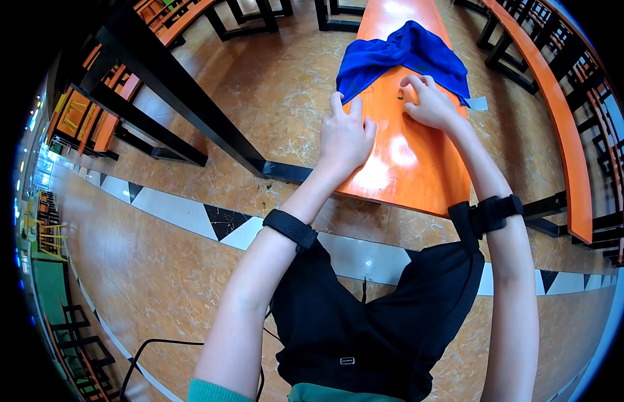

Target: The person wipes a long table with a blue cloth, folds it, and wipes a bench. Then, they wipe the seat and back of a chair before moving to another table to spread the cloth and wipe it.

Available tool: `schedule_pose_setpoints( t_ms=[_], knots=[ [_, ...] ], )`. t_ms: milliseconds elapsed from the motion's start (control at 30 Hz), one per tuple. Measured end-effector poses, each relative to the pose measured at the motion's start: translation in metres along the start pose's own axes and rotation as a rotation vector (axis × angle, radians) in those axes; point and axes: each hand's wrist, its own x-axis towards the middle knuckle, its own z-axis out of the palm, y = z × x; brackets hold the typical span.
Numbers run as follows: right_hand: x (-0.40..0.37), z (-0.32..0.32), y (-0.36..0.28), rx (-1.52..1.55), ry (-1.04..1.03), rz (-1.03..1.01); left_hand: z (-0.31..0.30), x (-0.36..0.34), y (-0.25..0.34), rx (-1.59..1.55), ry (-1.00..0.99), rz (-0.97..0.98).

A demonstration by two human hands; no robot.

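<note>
A bright blue cloth (pixel 422 50) lies bunched across the orange bench top (pixel 399 167), its sides draped over both edges. My left hand (pixel 344 137) rests at the bench's left edge, fingers spread, with the fingertips close to the cloth's left corner. Over the middle of the bench is my right hand (pixel 432 106), its fingers bent and the thumb apart from them, with nothing visible between them. Small dark green bits (pixel 400 94) lie on the orange surface beside its fingertips. A white tag (pixel 478 103) sticks out at the cloth's right corner.
Black metal legs (pixel 285 172) support the bench, and a black beam (pixel 184 94) slants at the left. Another orange bench (pixel 560 134) runs along the right. A black cable (pixel 161 340) hangs at lower left. The tiled floor has a white-and-black band (pixel 171 208).
</note>
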Motion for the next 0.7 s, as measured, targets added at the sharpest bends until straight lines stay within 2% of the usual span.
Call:
schedule_pose_setpoints(
  t_ms=[700],
  knots=[
    [-0.0046,0.0039,0.0086,0.041,0.063,-0.124,0.0014,0.0003,-0.0010,0.006,0.008,0.006]
  ],
)
